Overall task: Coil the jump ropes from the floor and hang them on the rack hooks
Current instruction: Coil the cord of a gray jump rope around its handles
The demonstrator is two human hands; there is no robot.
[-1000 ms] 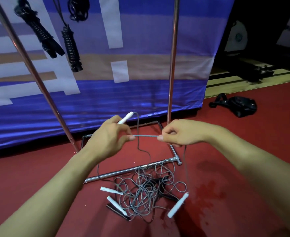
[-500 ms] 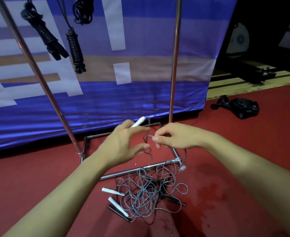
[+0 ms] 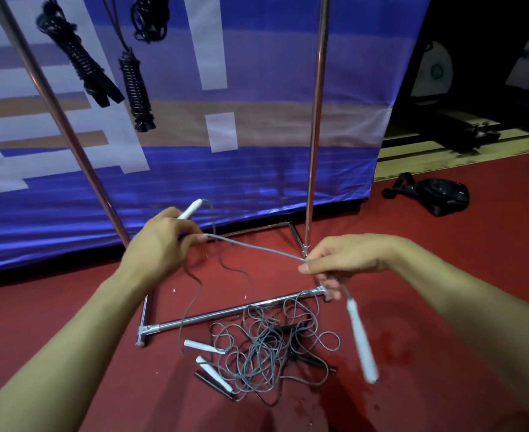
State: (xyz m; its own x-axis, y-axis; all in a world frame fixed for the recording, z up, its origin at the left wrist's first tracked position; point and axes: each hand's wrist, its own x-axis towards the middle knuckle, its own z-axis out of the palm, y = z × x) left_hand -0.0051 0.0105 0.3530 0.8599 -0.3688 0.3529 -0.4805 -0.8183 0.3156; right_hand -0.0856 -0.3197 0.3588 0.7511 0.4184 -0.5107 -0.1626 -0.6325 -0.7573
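Currently pinched taut between left hand (image 3: 160, 244) and right hand (image 3: 344, 260): grey jump rope (image 3: 257, 248); risk: dangling white handle (image 3: 361, 338) snagging floor tangle (image 3: 266, 353).

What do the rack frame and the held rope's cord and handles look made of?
Rack frame: polished metal tube, bright reflections. Cord: thin grey, probably plastic-coated cable; core unseen. Handles: smooth white, likely plastic.

Both forearms are reaching forward and down. The left hand (image 3: 160, 244) is gripping with curled fingers. The right hand (image 3: 347, 257) is pinching between thumb and fingertips.
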